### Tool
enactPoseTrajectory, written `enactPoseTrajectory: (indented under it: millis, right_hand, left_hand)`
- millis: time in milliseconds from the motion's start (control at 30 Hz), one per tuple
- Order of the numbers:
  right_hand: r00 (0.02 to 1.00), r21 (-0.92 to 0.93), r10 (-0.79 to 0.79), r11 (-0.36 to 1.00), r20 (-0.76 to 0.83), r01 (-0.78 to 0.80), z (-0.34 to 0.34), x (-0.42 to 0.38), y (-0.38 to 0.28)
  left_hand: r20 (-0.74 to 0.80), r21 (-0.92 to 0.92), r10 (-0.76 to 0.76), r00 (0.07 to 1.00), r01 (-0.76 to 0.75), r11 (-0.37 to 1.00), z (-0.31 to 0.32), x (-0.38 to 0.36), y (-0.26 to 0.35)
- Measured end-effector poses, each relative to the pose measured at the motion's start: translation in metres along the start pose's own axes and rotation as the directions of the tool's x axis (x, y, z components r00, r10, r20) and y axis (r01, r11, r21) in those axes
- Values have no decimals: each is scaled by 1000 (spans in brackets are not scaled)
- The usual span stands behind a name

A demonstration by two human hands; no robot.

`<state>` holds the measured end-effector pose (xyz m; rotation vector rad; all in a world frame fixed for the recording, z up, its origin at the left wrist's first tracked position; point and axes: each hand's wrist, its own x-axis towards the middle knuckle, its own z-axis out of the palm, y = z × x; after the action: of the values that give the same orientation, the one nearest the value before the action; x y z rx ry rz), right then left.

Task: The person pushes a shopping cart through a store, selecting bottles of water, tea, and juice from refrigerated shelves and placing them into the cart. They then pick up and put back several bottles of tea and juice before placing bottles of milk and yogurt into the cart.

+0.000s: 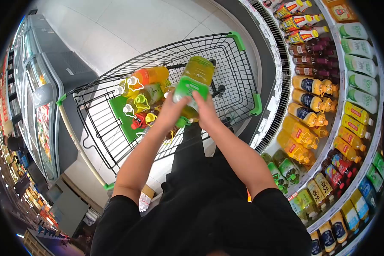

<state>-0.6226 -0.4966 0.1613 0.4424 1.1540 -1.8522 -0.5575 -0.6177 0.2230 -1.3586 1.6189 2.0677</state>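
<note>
Both my hands grip a large bottle (197,70) of yellow-green drink with a green label, held above the shopping cart (243,70). My left hand (173,112) is closed on its left side, and my right hand (205,110) is closed on its right side with the thumb on the label. The bottle is tilted, its base pointing away from me and its green cap end (182,122) toward me. Just left of my hands, several large bottles lie in the cart, among them an orange drink bottle (153,76). Their handled necks point left.
A curved shelf (281,81) of bottled drinks runs along the right, with juice bottles (301,130) on its near tier. A freezer cabinet (51,102) stands to the left. The cart's push handle (83,151) is on its left end, over a tiled floor (128,21).
</note>
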Motion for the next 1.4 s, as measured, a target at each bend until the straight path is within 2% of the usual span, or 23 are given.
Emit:
enactPoseTrajectory:
  millis: [67,167,233,267,367,400,500,633,733,767,833,900,933,967,1067,1100,1133,1167,1200,1233,1300,1367,1400]
  right_hand:
    - [992,62,123,991,-16,-122,25,32,18]
    - [928,137,373,919,10,-371,45,78,40]
    - [920,83,383,923,-84,-376,66,91,47]
    - [915,57,381,924,-132,-377,75,99,50]
    - [979,-458,78,875,-191,-159,66,142,109]
    - [970,-442,197,864,-143,-240,76,136,97]
    - [968,-687,195,683,-159,-250,77,137,104]
    - [988,-719,122,678,-90,-149,64,139,99]
    - [988,-729,146,671,-54,-139,67,128,89]
    - [996,-754,89,655,8,-52,68,123,84]
    - [992,-786,-18,608,129,113,62,98,79]
    - [989,-687,60,725,137,51,55,64,71]
    - [985,-631,97,776,144,16,50,45,67]
    - [986,-618,29,782,163,79,37,23,67]
    - [974,-589,-170,776,150,226,-13,-45,63]
    - [968,-596,-232,765,101,245,-36,-71,56]
    - [949,-601,-314,751,37,272,-58,-97,47]
    - [930,-606,-365,748,-35,271,-89,-117,54]
    - [894,-694,-424,687,-146,213,-122,-136,58]
    - [846,-763,-476,631,-239,140,-156,-156,65]
    - [593,-852,-653,511,-471,-114,-236,-191,96]
    - [312,-782,-723,515,-616,-352,-313,-234,107]
    - [226,-748,-746,493,-626,-444,-340,-259,98]
  left_hand:
    - [-20,52,-27,999,28,998,-34,38,6]
    - [-122,386,-91,988,131,913,-73,86,17]
    - [-89,545,-77,993,113,830,-89,113,24]
    - [-68,620,-68,995,95,779,-95,129,27]
    - [-27,736,-57,998,58,675,-124,195,-6]
    - [-41,819,-95,995,88,567,-121,199,-1]
    - [66,911,-142,988,-2,411,-117,222,-6]
    - [-69,958,-130,989,102,266,-91,238,-5]
    - [-11,960,-282,959,89,265,-99,241,4]
    - [3,960,-302,953,81,267,-101,245,8]
    - [-17,972,-166,986,55,228,-98,228,7]
    - [-125,961,14,992,117,251,-95,221,-12]
    - [-159,952,23,987,148,268,-90,209,-7]
    - [-154,966,123,980,123,228,-84,193,-4]
    - [43,999,457,889,-44,-8,-75,146,-12]
    - [109,991,511,853,-136,16,-75,143,-24]
    - [184,964,589,787,-262,49,-63,127,-28]
    - [207,958,608,766,-286,34,-45,105,-25]
    - [298,918,732,613,-395,-43,-40,100,-39]
    - [309,895,718,624,-445,1,-19,82,-44]
    - [308,858,698,646,-505,89,28,43,-47]
    - [470,737,673,571,-673,56,85,11,-59]
    - [545,667,652,527,-743,43,110,-5,-67]
